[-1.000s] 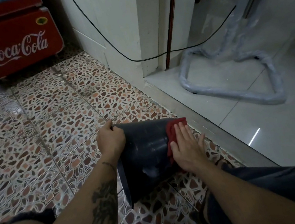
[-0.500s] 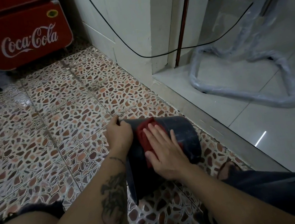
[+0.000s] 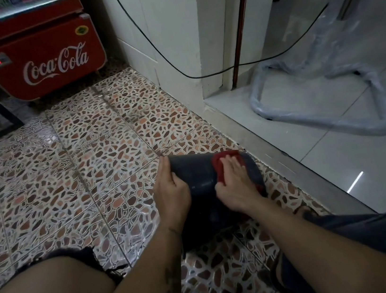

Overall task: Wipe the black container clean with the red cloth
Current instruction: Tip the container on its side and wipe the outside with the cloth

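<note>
- Mid-wipe, judging by the pose: black container (image 3: 197, 173) lying on its side, propped off the patterned tile floor (image 3: 67, 179) between the knees, near the metal threshold strip (image 3: 297, 171).
- Left hand (image 3: 172, 194) clamped on the container's left edge, thumb and fingers pinching the rim, steadying it.
- Right hand (image 3: 235, 185) pressed flat, fingers spread and together with the red cloth (image 3: 219, 167) against the upper right part of the outer wall; not gripping, only bearing down on the fabric.
- Red cloth bunched under the palm, a fold showing above the fingertips and a scrap peeking out at the lower right.
- Bare wall between the two hands looks dark and glossy, with a faint sheen; no plain dirt visible there, though the dim light makes that hard to judge.
- Probably covered so far: part of the upward-facing outer wall.
- Probably left: the underside turned towards the floor, the end hidden behind the right wrist, and the inside, none of which shows here.
- Red Coca-Cola cooler (image 3: 38, 58) and a black cable (image 3: 176, 71) along the wall, both well apart from the work.
</note>
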`<control>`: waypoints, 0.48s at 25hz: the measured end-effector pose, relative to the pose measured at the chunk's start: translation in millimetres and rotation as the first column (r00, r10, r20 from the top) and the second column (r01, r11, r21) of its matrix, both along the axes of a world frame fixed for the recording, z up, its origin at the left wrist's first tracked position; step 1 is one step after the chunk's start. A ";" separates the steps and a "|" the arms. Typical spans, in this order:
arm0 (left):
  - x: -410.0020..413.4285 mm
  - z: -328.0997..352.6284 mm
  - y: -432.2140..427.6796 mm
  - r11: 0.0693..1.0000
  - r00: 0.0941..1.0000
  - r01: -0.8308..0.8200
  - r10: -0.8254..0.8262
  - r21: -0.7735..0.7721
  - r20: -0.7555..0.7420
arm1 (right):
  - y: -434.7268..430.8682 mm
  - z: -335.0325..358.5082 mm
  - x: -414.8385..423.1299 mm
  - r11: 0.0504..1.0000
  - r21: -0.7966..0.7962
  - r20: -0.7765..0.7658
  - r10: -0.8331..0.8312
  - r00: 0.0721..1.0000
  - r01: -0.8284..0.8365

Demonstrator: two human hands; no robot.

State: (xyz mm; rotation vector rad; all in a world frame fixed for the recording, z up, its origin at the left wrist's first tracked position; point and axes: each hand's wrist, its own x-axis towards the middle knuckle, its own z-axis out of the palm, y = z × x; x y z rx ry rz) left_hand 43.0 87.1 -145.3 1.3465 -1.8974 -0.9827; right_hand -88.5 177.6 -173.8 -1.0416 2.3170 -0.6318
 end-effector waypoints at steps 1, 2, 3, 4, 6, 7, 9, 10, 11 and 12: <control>-7.8 8.7 -7.4 0.999 0.999 -0.007 0.005 0.045 0.042 | 0.7 4.9 6.5 0.999 -0.029 0.051 0.047 0.998 -0.046; -14.3 14.3 -17.8 0.993 0.995 -0.023 0.010 0.118 0.103 | -0.5 12.1 10.1 0.994 -0.076 0.108 0.089 0.990 -0.081; -18.1 17.2 -28.5 0.975 0.987 -0.055 0.021 0.213 0.159 | -1.9 18.4 11.5 0.984 -0.142 0.147 0.132 0.980 -0.111; -18.9 16.7 -37.5 0.946 0.980 -0.100 0.041 0.309 0.193 | -2.3 22.3 14.0 0.969 -0.193 0.139 0.184 0.973 -0.155; -11.5 9.7 -44.7 0.887 0.970 -0.182 0.090 0.424 0.228 | 3.6 18.4 22.2 0.940 -0.210 0.036 0.281 0.959 -0.267; -7.9 8.3 -44.0 0.874 0.965 -0.214 0.119 0.437 0.235 | 9.7 12.2 25.6 0.934 -0.197 -0.014 0.300 0.954 -0.297; -5.8 6.9 -42.5 0.865 0.956 -0.258 0.165 0.430 0.241 | 21.6 -1.8 22.5 0.948 -0.153 -0.094 0.267 0.959 -0.279; -5.8 6.8 -42.2 0.865 0.959 -0.256 0.171 0.432 0.226 | 24.8 -6.8 17.2 0.962 -0.123 -0.125 0.229 0.965 -0.244; -5.6 8.9 -40.2 0.867 0.970 -0.225 0.158 0.445 0.184 | 25.6 -10.3 10.4 0.975 -0.081 -0.149 0.191 0.970 -0.205; -4.7 11.5 -35.9 0.875 0.986 -0.156 0.110 0.459 0.126 | 24.5 -13.0 2.1 0.987 -0.033 -0.168 0.152 0.974 -0.160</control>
